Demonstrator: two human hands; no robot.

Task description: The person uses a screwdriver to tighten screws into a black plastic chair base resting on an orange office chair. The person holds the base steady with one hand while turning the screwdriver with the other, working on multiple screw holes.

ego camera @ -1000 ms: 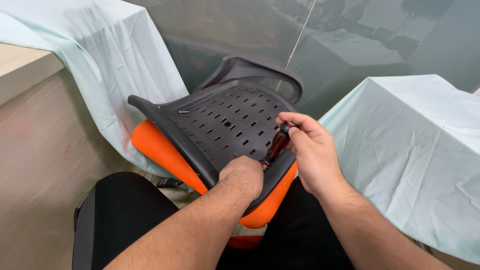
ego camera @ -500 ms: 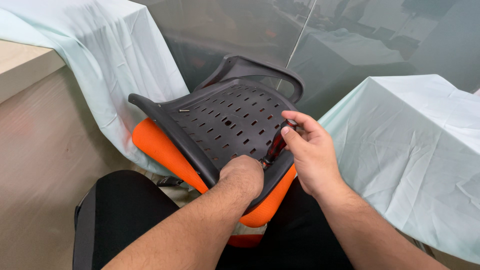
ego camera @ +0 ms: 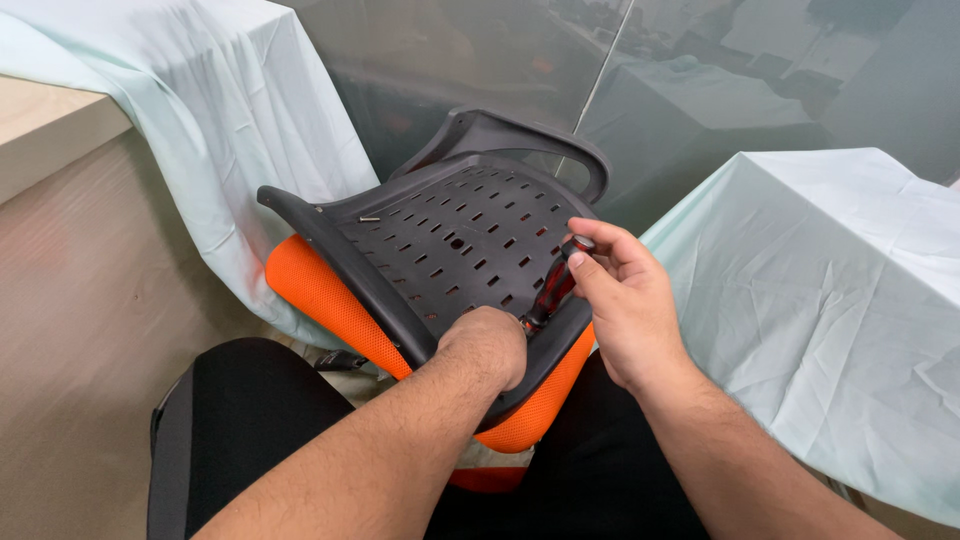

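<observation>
While the left hand [ego camera: 485, 345] fists down on the seat [ego camera: 450, 250], right hand [ego camera: 620, 300] pinches the screwdriver [ego camera: 552, 292] at 3 o'clock, mid-screw I'd guess.

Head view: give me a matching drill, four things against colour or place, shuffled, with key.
Things:
1. seat cushion
2. perforated seat shell
3. screwdriver
4. loose screw

Descriptions:
A. lying on the shell's upper left part
B. orange mesh
C. dark plastic with rows of slots
D. handle pinched by the right hand, tip by the left hand

Pairs: 1-B, 2-C, 3-D, 4-A
</observation>
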